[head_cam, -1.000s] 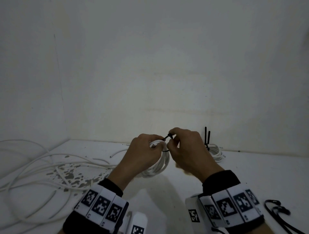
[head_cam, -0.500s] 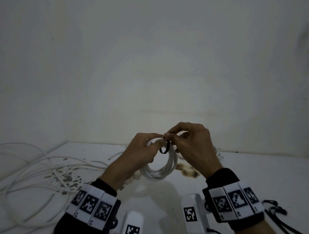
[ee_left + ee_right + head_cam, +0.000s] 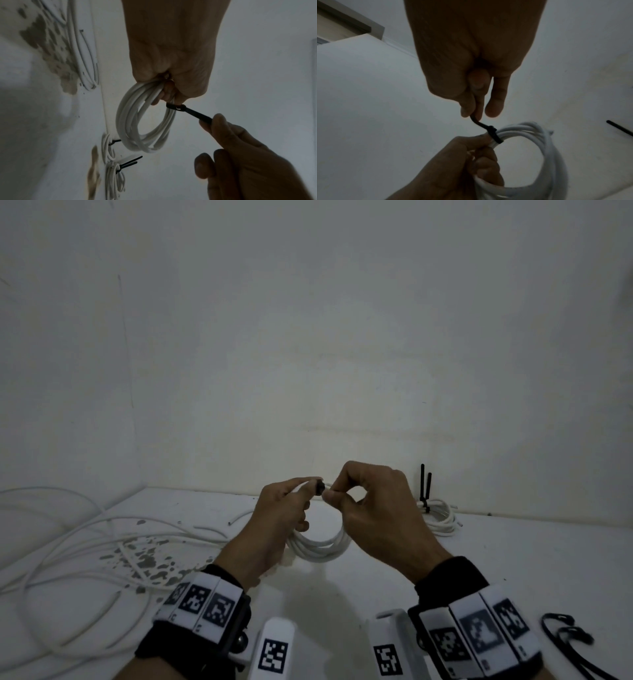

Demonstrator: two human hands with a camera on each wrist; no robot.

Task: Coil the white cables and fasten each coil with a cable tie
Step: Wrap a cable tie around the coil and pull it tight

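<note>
My left hand point(image 3: 284, 508) grips a white cable coil point(image 3: 322, 546) at its top, held up above the white table point(image 3: 513, 559). A black cable tie point(image 3: 178, 107) is wrapped tight round the coil's strands right beside my left fingers point(image 3: 481, 140). My right hand point(image 3: 363, 498) pinches the tie's free tail point(image 3: 199, 115) between thumb and fingertips and holds it taut, away from the coil point(image 3: 539, 148). In the right wrist view the tail point(image 3: 477, 121) bends from the tie's head point(image 3: 493, 132) up into my right fingers point(image 3: 471, 106).
A tied coil point(image 3: 438, 515) with upright black tie tails point(image 3: 424, 484) lies at the back right; the left wrist view shows two tied coils point(image 3: 113, 175) there. Loose white cables point(image 3: 85, 542) sprawl over the stained left of the table. Spare black ties point(image 3: 568, 635) lie at the front right.
The tie's open loop has closed tight round the coil. My right hand has drawn the tail out to the right, and both hands have dropped slightly.
</note>
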